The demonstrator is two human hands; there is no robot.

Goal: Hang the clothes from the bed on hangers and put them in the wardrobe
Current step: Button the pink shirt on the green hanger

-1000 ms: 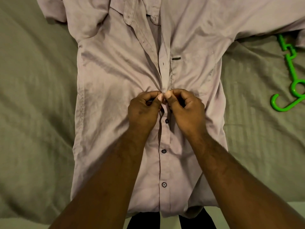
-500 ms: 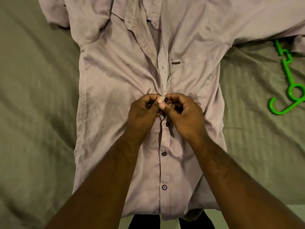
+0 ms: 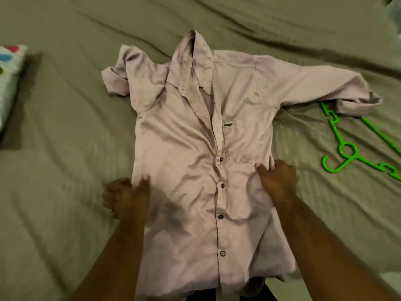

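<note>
A pale pink button-up shirt (image 3: pixel 195 148) lies face up on the bed, collar away from me, its lower buttons done up and the upper placket open. My left hand (image 3: pixel 124 196) grips the shirt's left side seam, thumb on top and fingers curled under the edge. My right hand (image 3: pixel 276 179) grips the right side seam just below the chest pocket in the same way. A green plastic hanger (image 3: pixel 347 151) lies on the sheet to the right, partly under the shirt's right sleeve.
The bed is covered by a wrinkled olive-green sheet (image 3: pixel 65 170). A white pillow with coloured spots (image 3: pixel 9 83) sits at the far left edge. The bed's near edge runs along the bottom right.
Both hands left the button at the middle of the placket and moved outward to the shirt's side seams. The view pulled back, so the whole shirt and more of the hanger show.
</note>
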